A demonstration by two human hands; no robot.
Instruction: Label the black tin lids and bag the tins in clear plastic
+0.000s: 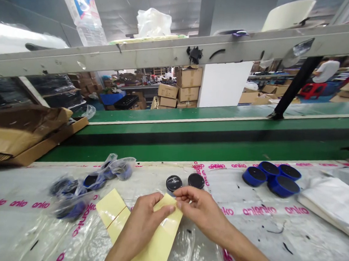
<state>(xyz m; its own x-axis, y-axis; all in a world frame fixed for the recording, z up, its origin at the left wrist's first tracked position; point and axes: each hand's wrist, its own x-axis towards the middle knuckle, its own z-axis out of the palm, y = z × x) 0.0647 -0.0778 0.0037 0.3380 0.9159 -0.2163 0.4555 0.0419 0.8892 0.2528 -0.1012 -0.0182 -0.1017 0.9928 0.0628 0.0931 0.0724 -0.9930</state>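
My left hand (142,219) is closed on a yellow backing sheet (158,247), its thumb pressed on the upper part. At the sheet's top right corner, my right hand (201,209) pinches with thumb and forefinger; whether a film or label is between them is too small to tell. Another yellow sheet (109,207) with a dark line across it lies under and left of my left hand. Just beyond my hands stand two round black-topped pieces, one glossy (174,183) and one duller (196,181).
Several blue round pieces with black tops (283,186) are grouped at the right, near white bags (332,199). Bagged blue pieces (93,180) lie at the left. Behind runs a green conveyor belt (161,147), with a cardboard box (29,137) at left and a beam (155,50) above.
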